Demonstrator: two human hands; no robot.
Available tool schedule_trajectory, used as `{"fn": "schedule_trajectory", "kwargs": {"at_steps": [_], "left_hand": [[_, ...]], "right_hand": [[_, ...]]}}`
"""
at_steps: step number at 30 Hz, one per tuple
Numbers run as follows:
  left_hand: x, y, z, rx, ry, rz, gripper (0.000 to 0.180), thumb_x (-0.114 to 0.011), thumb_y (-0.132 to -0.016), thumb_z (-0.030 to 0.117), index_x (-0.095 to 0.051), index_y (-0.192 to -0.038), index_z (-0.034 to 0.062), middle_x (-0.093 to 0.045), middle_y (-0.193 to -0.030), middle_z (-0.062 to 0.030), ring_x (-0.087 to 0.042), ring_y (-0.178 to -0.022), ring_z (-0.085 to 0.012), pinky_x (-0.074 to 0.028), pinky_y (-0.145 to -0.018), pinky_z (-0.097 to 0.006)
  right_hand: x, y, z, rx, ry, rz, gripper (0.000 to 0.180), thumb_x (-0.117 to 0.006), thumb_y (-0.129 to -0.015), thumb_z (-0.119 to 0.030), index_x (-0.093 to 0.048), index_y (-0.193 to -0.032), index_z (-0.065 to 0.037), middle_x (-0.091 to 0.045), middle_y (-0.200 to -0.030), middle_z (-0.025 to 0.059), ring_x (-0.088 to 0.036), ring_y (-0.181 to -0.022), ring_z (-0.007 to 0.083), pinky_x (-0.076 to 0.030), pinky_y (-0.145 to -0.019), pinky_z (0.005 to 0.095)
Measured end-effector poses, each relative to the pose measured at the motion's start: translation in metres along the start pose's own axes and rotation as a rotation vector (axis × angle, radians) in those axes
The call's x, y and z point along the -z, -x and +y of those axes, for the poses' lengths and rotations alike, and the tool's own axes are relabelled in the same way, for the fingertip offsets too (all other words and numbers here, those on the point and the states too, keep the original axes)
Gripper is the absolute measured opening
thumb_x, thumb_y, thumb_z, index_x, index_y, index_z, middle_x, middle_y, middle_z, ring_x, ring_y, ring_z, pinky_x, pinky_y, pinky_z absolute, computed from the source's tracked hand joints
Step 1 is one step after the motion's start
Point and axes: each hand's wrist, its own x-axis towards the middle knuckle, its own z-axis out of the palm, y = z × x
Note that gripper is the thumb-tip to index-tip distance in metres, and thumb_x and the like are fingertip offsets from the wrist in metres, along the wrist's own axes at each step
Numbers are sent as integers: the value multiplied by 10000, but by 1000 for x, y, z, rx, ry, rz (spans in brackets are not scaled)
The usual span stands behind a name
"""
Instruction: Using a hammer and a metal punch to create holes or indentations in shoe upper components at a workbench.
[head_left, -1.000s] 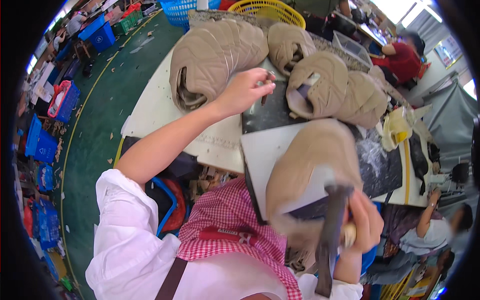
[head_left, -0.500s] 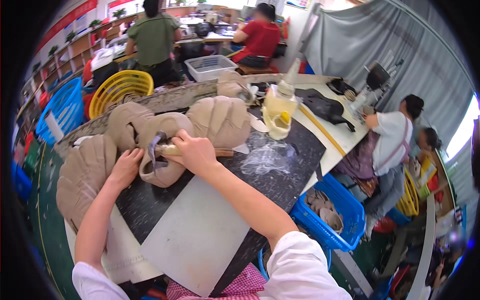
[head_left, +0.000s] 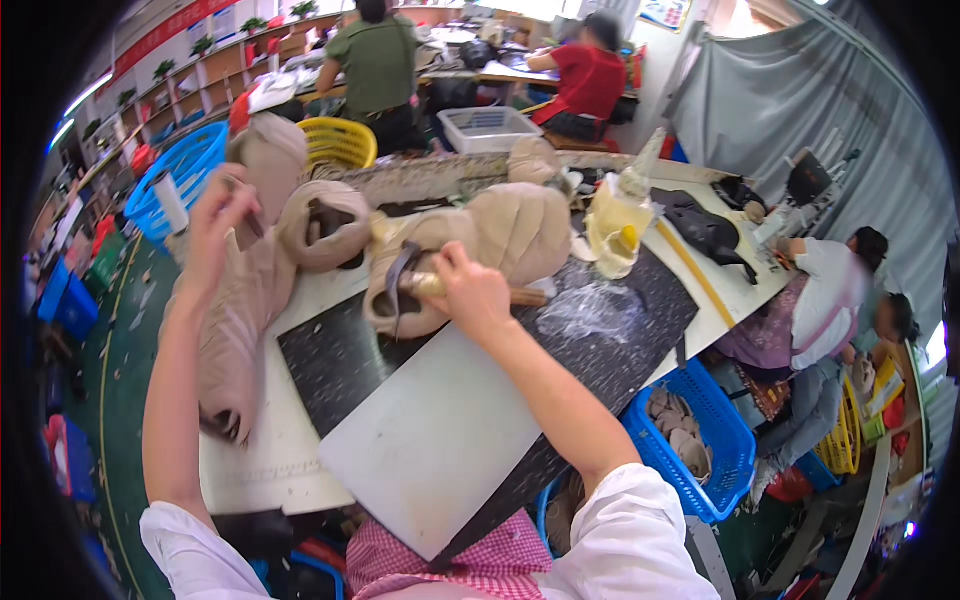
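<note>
My right hand is closed around the wooden handle of a hammer with a dark, curved head. The head rests over the opening of a beige shoe upper on the black board. My left hand is raised at the left, its fingers curled at the edge of a lifted beige shoe upper. Another upper with a round opening lies between the hands. Quilted beige uppers lie stacked behind my right hand, and more hang together below my left.
A grey-white sheet covers the near part of the black board. At the back stands a yellowish glue pot, with crumpled clear plastic before it. A blue basket of pieces stands at right. Other people work around.
My left hand has risen from the table with a beige upper. The hammer stays in my right hand, over the upper. The whole view has shifted, so things sit further right.
</note>
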Motion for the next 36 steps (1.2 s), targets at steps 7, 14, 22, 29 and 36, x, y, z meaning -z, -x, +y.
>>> {"fn": "schedule_trajectory", "kwargs": {"at_steps": [7,14,22,29,36], "left_hand": [[19,223,106,-371,-344,-982,186,-635,-732,199,-628,-875,80,-583,-1015,-57,-557,-933,-206,-413,-860,-349],[-41,290,85,-902,-651,-1076,241,-516,-676,213,-617,-833,60,-549,-1028,-55,-504,-956,-188,-398,-863,-331],[-61,282,76,-505,-318,-1314,111,-561,-725,171,-567,-734,60,-557,-986,-45,-511,-956,-149,-342,-812,-279],[-48,284,74,878,708,-487,198,-448,-933,161,-521,-827,10,-573,-862,-74,-563,-722,-88,-461,-625,-218],[-96,274,66,762,558,-495,174,-446,-941,166,-492,-878,12,-574,-772,-40,-546,-618,-61,-474,-550,-185]], "right_hand": [[4,-16,-14,-205,-218,-36,394,-656,-733,-422,-627,-882,-58,-605,-933,95,-619,-808,287,-484,-683,380],[86,47,-34,-211,-670,-181,326,-751,-686,-258,-652,-881,-16,-635,-850,131,-608,-736,265,-453,-662,335],[103,124,-53,-356,-674,-545,423,-791,-619,-290,-628,-859,17,-601,-693,129,-545,-579,175,-434,-582,305],[105,105,-63,-311,-415,-779,342,-780,-611,-245,-625,-779,10,-576,-598,122,-529,-530,208,-430,-561,303],[100,115,-48,-410,-651,-612,283,-763,-636,-181,-607,-747,28,-557,-580,61,-487,-561,102,-411,-550,269]]}}
